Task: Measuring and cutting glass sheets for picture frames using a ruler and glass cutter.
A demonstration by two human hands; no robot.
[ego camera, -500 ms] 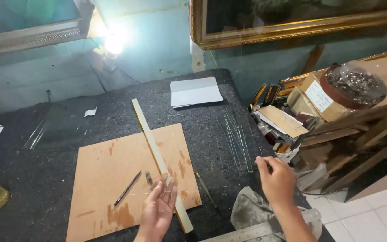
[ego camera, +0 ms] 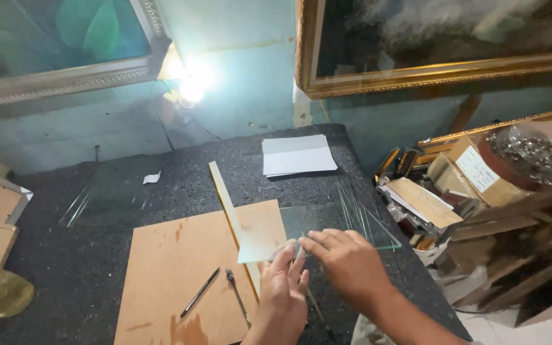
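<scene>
Both hands, the left hand and right hand, pinch the near edge of a flat glass pane, its long axis running toward the desk's right edge.

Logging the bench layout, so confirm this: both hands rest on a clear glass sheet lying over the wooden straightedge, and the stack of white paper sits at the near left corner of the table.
Wrong on the paper. The head view shows the stack of white paper at the table's far side, near the wall. The left hand and right hand do rest on the glass sheet over the wooden straightedge.

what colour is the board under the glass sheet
Light brown board, a few darker stains; head view.
</scene>
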